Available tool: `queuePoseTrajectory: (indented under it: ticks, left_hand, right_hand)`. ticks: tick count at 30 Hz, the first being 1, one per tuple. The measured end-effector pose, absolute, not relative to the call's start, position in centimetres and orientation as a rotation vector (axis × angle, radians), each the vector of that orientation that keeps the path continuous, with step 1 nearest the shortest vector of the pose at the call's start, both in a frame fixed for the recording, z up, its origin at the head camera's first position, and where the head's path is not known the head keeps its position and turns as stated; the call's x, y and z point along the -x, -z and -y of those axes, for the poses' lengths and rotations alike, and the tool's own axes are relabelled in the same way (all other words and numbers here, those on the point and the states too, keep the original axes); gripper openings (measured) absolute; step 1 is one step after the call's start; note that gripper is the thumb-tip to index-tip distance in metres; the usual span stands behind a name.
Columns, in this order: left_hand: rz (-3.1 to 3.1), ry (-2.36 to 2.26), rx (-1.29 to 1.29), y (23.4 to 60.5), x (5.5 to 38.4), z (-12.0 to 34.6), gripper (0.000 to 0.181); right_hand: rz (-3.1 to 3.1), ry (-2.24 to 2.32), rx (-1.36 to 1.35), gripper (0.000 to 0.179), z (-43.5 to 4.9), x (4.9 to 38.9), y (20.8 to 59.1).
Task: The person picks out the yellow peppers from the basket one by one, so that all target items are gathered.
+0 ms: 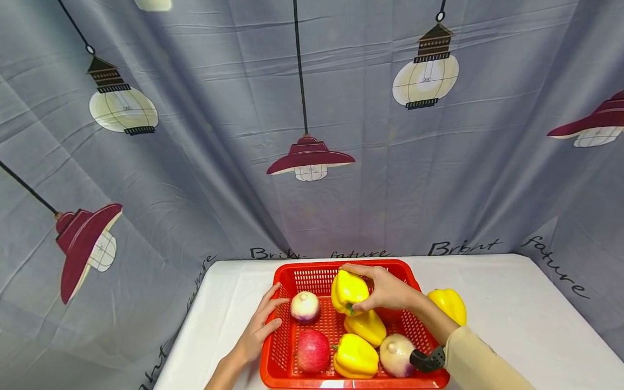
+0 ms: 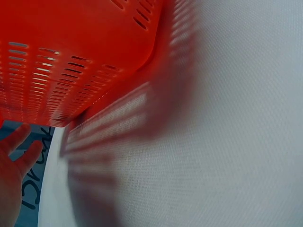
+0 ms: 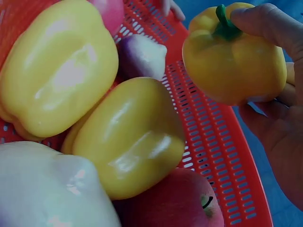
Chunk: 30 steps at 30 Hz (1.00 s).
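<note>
The person's right hand (image 1: pixel 390 292) holds a yellow pepper (image 1: pixel 348 291) over the far half of the red basket (image 1: pixel 278 352), its fingers (image 3: pixel 265 23) curled round the fruit and pinching it near the green stem; the pepper hangs just above the basket floor, not yet resting on anything I can see. The left hand (image 1: pixel 258 330) lies flat against the basket's left wall, fingers straight and slightly spread, steadying it on the white surface (image 1: pixel 526 325). Already inside are two more yellow peppers (image 1: pixel 356 355), a red apple (image 1: pixel 312 350) and two pale purple onions (image 1: pixel 305 306), packed close together toward the near end. One last yellow pepper (image 1: pixel 449 304) sits outside, just beside the basket's right wall. My judgement is that the gathering is most of the way along: one piece in hand over the basket, one left out on the surface.
</note>
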<state>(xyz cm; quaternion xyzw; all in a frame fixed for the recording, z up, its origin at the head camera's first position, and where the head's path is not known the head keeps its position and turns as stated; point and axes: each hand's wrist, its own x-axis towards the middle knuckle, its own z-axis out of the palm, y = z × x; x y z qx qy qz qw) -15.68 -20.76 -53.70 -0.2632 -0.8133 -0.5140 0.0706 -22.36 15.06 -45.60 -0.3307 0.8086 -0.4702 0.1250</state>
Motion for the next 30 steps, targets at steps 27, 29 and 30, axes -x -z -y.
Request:
queuePoseTrajectory:
  ticks: [27, 29, 30]
  left_hand:
    - [2.443, 1.566, 0.796, 54.0, 15.7, 21.0, 0.039]
    - [2.448, 1.572, 0.793, 54.0, 15.7, 21.0, 0.039]
    - [2.449, 1.568, 0.794, 54.0, 15.7, 21.0, 0.039]
  right_hand:
    - [-2.258, 1.539, 0.850, 0.084, -20.4, 18.4, 44.5]
    - [-2.243, 1.556, 0.840, 0.084, -20.9, 17.9, 44.6]
    - [-2.238, 1.564, 0.844, 0.085, -21.2, 17.8, 44.7]
